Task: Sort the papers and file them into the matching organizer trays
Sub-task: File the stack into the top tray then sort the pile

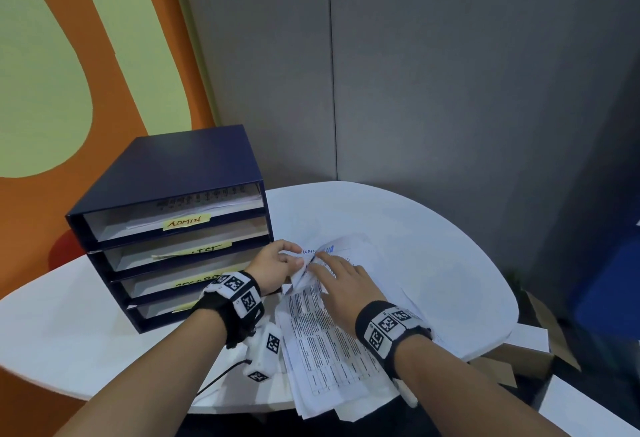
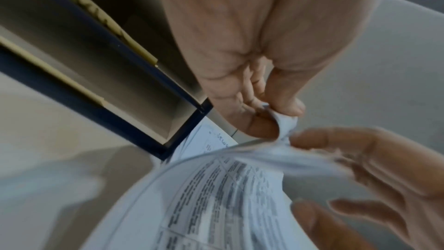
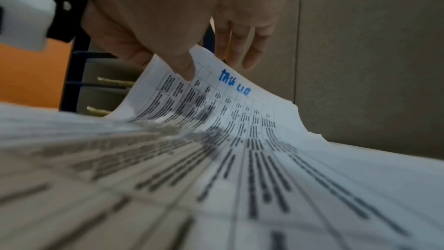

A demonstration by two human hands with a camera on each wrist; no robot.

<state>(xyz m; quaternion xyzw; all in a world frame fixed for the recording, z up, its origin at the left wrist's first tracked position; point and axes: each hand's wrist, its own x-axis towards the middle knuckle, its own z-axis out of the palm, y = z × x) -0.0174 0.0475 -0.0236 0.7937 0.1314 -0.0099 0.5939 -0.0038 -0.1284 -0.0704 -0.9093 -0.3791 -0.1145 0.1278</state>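
A loose pile of printed papers [image 1: 329, 343] lies on the white round table [image 1: 433, 246], to the right of a navy organizer [image 1: 166, 166] with several trays carrying yellow labels; the top one reads ADMIN [image 1: 187, 222]. My left hand [image 1: 277, 263] pinches the far corner of the top sheet [image 2: 228, 187] between thumb and finger [image 2: 288, 105] and lifts it. My right hand [image 1: 343, 284] lies over the pile with straight fingers. Its thumb [image 3: 187, 67] touches the curled sheet [image 3: 240, 113], which has blue handwriting [image 3: 235, 85] at its top.
The organizer's lower trays [image 2: 134, 90] stand just left of my left hand. Papers overhang the table's near edge [image 1: 325, 405]. An open cardboard box [image 1: 519, 357] sits below the table on the right. Grey wall panels [image 1: 450, 73] close off the back.
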